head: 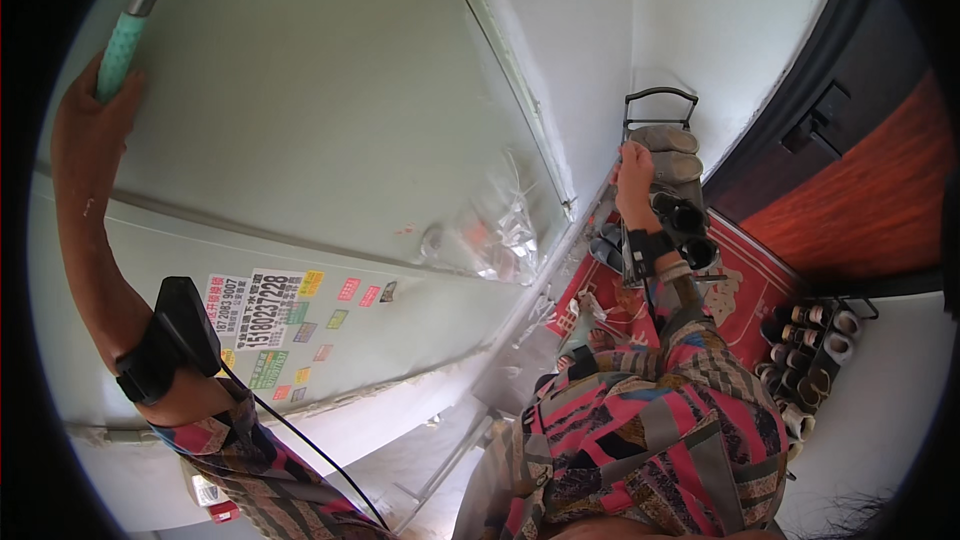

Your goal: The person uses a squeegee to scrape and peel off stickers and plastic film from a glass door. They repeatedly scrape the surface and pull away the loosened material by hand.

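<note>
At the far left, my left hand (101,101) is raised and closed around the textured mint-green grip (118,52) of a metal pole, whose upper end runs out of the picture. A pale green door or panel bearing stickers (262,315) lies beside that arm. My right hand (636,165) is at the side of a black metal shoe rack (660,94), its fingers bent close to the rack's edge. Whether those fingers grip anything is too small to tell. Grey shoes (677,165) and black boots (688,214) stand on the rack next to that hand.
Crumpled clear plastic (517,229) is by the panel's corner. Below me lies a red patterned doormat (750,285) with dark slippers (606,251) at its edge. A dark and red door (855,187) is at the right, and a second shoe rack holding several shoes (836,349) stands by the wall.
</note>
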{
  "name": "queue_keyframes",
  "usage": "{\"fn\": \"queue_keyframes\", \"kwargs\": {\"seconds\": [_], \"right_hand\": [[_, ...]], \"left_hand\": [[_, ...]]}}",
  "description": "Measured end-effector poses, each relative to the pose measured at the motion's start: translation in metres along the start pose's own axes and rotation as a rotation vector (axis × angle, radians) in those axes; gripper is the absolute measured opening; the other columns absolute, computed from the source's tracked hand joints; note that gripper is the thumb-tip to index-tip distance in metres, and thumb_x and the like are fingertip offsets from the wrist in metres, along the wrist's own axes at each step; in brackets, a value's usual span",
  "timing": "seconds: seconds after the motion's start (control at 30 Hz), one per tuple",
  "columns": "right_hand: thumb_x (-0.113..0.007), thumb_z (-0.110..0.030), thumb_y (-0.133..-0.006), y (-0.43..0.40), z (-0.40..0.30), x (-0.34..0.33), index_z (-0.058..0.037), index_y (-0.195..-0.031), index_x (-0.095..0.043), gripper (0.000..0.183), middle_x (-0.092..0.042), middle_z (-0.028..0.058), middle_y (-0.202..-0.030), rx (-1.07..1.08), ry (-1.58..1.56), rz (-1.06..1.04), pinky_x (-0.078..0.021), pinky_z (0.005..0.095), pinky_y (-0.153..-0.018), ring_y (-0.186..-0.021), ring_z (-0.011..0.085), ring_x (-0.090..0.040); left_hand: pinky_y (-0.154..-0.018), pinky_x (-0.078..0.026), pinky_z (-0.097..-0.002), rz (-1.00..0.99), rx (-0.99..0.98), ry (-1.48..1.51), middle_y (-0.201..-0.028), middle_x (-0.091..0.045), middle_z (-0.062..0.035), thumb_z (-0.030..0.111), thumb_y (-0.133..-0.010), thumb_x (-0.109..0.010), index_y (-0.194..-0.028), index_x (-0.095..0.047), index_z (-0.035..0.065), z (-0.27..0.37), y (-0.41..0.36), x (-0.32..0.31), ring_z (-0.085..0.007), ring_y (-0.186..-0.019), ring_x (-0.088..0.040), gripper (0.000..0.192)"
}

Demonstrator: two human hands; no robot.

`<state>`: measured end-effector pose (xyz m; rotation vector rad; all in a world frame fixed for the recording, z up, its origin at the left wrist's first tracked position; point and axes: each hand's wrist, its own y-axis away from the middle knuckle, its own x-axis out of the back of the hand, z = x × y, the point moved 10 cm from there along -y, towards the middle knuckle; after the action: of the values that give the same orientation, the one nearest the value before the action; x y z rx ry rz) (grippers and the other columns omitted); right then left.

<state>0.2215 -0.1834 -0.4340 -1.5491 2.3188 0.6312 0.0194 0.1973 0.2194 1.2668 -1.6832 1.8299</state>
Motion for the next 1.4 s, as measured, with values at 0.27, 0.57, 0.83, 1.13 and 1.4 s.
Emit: {"fn": "queue_keyframes", "kwargs": {"seconds": [0.27,0.57,0.83,1.13,1.4], "right_hand": [[-0.073,-0.025,-0.087,0.063,-0.017,-0.195,-0.0031,-0.093,-0.069,0.023,-0.060,-0.0008,-0.075,-0.127,0.196,-0.583,-0.0421,0.0240,-0.048,-0.063,0.0075,-0.053],[-0.075,-0.029,-0.083,0.070,-0.017,-0.231,-0.0037,-0.085,-0.065,0.027,-0.063,0.0013,-0.078,-0.224,0.151,-0.455,-0.0509,0.0308,-0.053,-0.070,0.0109,-0.058],[-0.067,-0.017,-0.084,0.070,-0.014,-0.244,-0.0051,-0.079,-0.062,0.014,-0.063,0.0023,-0.076,-0.324,0.131,-0.535,-0.0542,0.0330,-0.056,-0.068,0.0110,-0.059],[-0.070,-0.004,-0.087,0.078,-0.061,-0.234,-0.0030,-0.094,-0.066,0.007,-0.068,0.0040,-0.093,0.570,0.112,-0.483,-0.0560,0.0294,-0.072,-0.081,0.0144,-0.065],[-0.068,-0.003,-0.089,0.093,-0.085,-0.239,-0.0066,-0.097,-0.064,0.010,-0.067,0.0089,-0.093,0.957,0.380,-0.479,-0.0541,0.0323,-0.070,-0.079,0.0245,-0.066]], "left_hand": [[-0.046,-0.033,-0.0219,-0.012,-0.007,0.004,-0.060,-0.046,0.0070,0.030,-0.090,-0.066,-0.127,-0.065,0.0094,-0.012,-0.006,-0.001,-0.0018,-0.051,-0.042,0.043],[-0.045,-0.033,-0.0215,0.008,0.001,-0.005,-0.061,-0.046,0.0071,0.035,-0.089,-0.066,-0.128,-0.064,0.0102,-0.013,-0.013,-0.008,-0.0024,-0.051,-0.041,0.046],[-0.049,-0.034,-0.0225,0.004,-0.025,-0.009,-0.065,-0.047,0.0057,0.039,-0.089,-0.065,-0.132,-0.062,0.0111,-0.019,-0.011,-0.006,-0.0028,-0.055,-0.042,0.052],[-0.041,-0.035,-0.0230,0.076,-0.091,0.035,-0.058,-0.047,0.0060,0.033,-0.092,-0.067,-0.123,-0.066,0.0090,0.002,-0.005,0.000,-0.0028,-0.046,-0.044,0.039],[-0.043,-0.034,-0.0223,0.069,-0.065,-0.040,-0.058,-0.045,0.0060,0.036,-0.091,-0.067,-0.125,-0.065,0.0094,0.001,-0.004,0.002,-0.0029,-0.047,-0.043,0.044]]}}
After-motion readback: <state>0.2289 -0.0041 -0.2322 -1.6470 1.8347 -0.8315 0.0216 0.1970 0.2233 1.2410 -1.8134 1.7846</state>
